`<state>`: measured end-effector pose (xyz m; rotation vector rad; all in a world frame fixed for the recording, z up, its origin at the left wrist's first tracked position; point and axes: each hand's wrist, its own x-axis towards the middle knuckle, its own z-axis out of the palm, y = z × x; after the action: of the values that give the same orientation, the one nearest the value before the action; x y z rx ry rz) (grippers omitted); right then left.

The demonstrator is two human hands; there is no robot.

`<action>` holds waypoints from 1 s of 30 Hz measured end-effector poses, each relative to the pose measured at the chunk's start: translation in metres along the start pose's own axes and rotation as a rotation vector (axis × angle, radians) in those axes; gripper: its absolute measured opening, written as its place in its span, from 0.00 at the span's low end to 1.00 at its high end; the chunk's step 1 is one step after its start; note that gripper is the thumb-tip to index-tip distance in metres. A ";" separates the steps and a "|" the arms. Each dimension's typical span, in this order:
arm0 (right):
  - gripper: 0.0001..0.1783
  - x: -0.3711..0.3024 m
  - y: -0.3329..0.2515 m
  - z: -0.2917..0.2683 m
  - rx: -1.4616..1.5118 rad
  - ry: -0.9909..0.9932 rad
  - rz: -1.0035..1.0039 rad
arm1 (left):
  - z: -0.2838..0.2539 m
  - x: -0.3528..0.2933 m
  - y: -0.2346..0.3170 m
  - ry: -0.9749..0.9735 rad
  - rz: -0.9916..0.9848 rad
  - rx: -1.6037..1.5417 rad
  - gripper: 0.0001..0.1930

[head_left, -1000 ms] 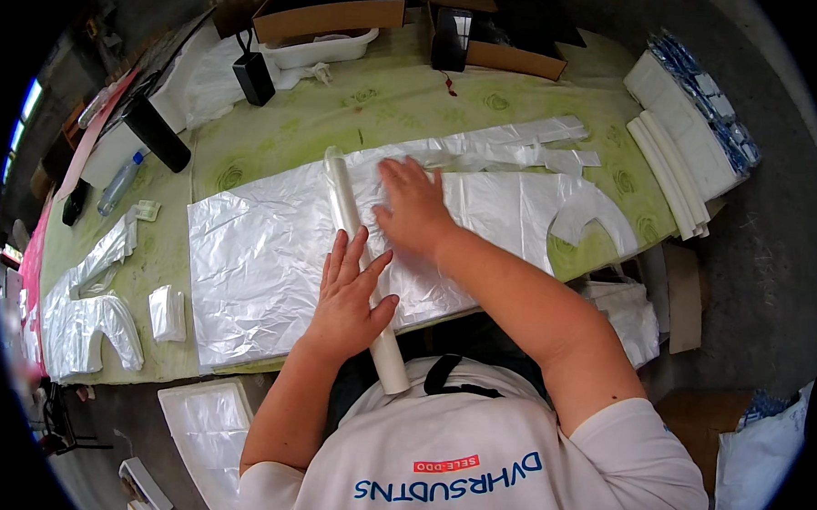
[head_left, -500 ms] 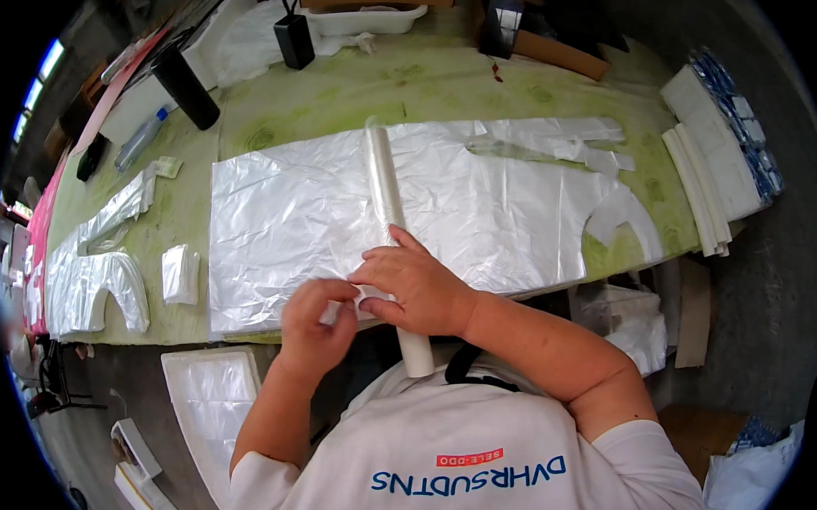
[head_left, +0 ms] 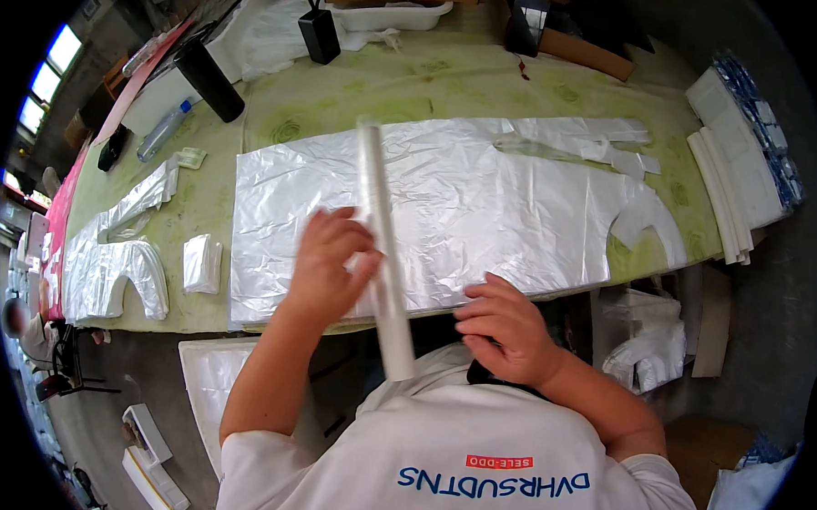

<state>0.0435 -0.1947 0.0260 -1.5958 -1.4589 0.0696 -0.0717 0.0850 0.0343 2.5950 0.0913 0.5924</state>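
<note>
A long whitish roll, slightly blurred, lies across a broad stack of thin, clear plastic sheets. Its near end sticks out over the table edge toward my shirt. My left hand is over the sheets, just left of the roll, with fingers curved and thumb apart; its fingertips are close to the roll, and I cannot tell whether they touch it. To the right of the roll, my right hand hangs in front of the table edge, fingers spread and holding nothing. Curved cut-outs and strips mark the sheets' right end.
On the left of the green-covered table lie a folded plastic garment and a small folded packet. A black cylinder and a plastic bottle stand behind. White rolls and blue packages sit at right.
My right hand has left the roll and moved right. My left hand has moved up, alongside the roll, which has shifted left over the sheets. The whole view has shifted slightly.
</note>
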 end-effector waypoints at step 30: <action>0.11 -0.048 0.011 -0.006 0.205 0.135 0.044 | -0.035 -0.103 0.014 0.343 -0.793 -0.622 0.36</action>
<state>0.0413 -0.2354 -0.0026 -1.4381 -1.2710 0.1302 -0.1806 0.0710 0.0276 1.6429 0.8512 0.6154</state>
